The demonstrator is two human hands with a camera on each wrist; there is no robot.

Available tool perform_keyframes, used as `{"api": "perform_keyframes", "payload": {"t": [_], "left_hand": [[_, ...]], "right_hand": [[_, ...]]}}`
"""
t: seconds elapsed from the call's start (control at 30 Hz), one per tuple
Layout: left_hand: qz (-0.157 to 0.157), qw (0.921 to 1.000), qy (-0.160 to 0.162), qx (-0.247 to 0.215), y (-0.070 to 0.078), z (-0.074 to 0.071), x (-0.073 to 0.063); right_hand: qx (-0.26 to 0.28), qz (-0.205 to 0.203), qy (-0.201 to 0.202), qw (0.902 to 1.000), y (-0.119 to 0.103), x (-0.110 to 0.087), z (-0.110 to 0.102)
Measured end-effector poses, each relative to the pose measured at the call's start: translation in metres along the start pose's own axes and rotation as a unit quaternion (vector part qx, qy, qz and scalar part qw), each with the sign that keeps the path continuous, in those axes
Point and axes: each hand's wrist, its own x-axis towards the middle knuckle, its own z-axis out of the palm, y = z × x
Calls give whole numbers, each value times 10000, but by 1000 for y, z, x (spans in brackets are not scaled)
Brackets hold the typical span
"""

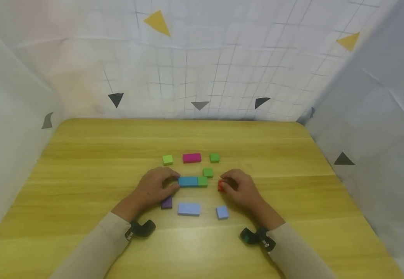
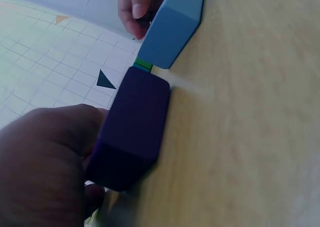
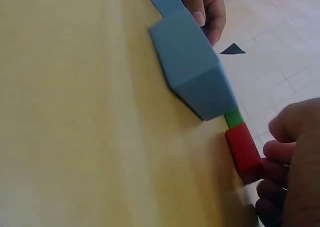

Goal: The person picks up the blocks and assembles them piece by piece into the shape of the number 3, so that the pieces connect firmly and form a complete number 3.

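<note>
My left hand (image 1: 154, 184) has its thumb and forefinger at the left end of a blue block (image 1: 188, 181), gripping it by that end. A green cube (image 1: 202, 181) touches the blue block's right end. My right hand (image 1: 241, 188) holds a small red block (image 1: 220, 186) at its fingertips, a short gap to the right of the green cube. In the right wrist view the red block (image 3: 244, 149) lies at the fingers. Under the left hand's near side sits a purple block (image 1: 166, 202), which hides the blue block in the left wrist view.
Nearer me lie a light blue long block (image 1: 189, 209) and a light blue cube (image 1: 222, 212). Farther back are a lime cube (image 1: 167, 159), a magenta block (image 1: 192, 158) and a green cube (image 1: 214, 157). Another green cube (image 1: 208, 172) sits just behind the blue-green row.
</note>
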Motion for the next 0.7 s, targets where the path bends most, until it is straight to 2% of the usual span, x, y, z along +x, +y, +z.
{"api": "perform_keyframes", "payload": {"t": [0.3, 0.57, 0.7], "left_hand": [[12, 10000, -9, -27, -2, 0, 0], [122, 9999, 63, -12, -6, 4, 0], [94, 9999, 47, -2, -4, 2, -1]], "right_hand": [[-65, -147, -12, 9999, 0, -12, -4], [-301, 102, -96, 9994, -5, -16, -6], [-329, 49, -135, 9994, -6, -15, -6]]}}
